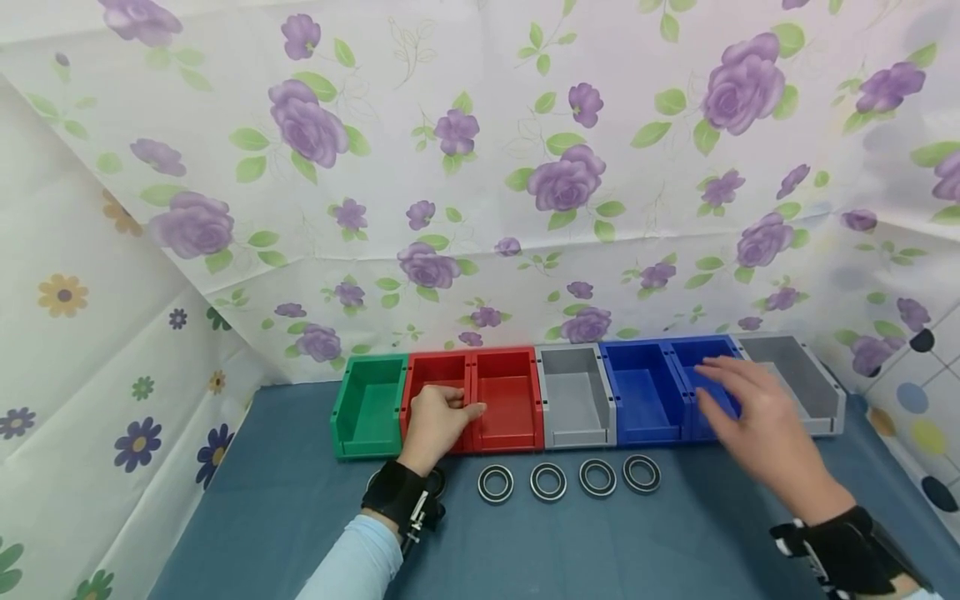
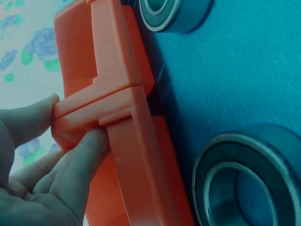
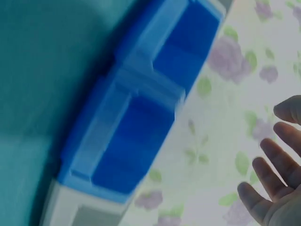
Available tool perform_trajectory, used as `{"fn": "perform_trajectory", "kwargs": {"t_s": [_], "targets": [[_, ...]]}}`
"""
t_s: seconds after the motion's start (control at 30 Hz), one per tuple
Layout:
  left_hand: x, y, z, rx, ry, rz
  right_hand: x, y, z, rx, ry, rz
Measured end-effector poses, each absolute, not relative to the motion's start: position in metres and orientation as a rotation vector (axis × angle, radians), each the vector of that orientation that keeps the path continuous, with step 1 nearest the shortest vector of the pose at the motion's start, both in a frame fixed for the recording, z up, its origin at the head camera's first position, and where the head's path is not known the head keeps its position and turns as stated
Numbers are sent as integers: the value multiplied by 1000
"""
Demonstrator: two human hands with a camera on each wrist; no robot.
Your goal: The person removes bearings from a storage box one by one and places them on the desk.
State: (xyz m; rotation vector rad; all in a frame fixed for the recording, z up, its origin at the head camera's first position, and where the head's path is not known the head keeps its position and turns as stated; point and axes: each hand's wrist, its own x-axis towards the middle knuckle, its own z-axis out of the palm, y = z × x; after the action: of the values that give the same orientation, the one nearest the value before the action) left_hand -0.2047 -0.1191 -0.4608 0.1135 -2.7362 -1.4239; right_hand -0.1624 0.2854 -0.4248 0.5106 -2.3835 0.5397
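My left hand pinches the adjoining side walls of two red bins, the left red bin and the right red bin. In the left wrist view, the thumb and fingers lie on opposite sides of this doubled red wall. Over the right-hand blue bin hovers my right hand, its fingers spread and holding nothing. The right wrist view shows its fingers apart from the bins.
A green bin, grey bin, another blue bin and a right-end grey bin complete the row. Several ring bearings lie in front on the blue cloth; my left wrist partly covers some. Flowered sheeting hangs behind.
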Motion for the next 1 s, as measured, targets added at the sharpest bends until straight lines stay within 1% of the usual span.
{"fn": "perform_trajectory", "kwargs": {"t_s": [0.2, 0.4, 0.57, 0.8, 1.0], "targets": [[-205, -119, -460, 111, -2740, -1419, -170, 311, -409, 424, -2353, 509], [-205, -120, -461, 116, -2738, -1420, -176, 332, -411, 333, -2404, 537], [-205, -119, -462, 123, -2746, -1424, -182, 354, -420, 268, -2452, 554], [-205, -119, -464, 118, -2744, -1422, -193, 386, -444, 229, -2529, 545], [-206, -119, -464, 94, -2735, -1408, -196, 403, -460, 134, -2649, 528]]}}
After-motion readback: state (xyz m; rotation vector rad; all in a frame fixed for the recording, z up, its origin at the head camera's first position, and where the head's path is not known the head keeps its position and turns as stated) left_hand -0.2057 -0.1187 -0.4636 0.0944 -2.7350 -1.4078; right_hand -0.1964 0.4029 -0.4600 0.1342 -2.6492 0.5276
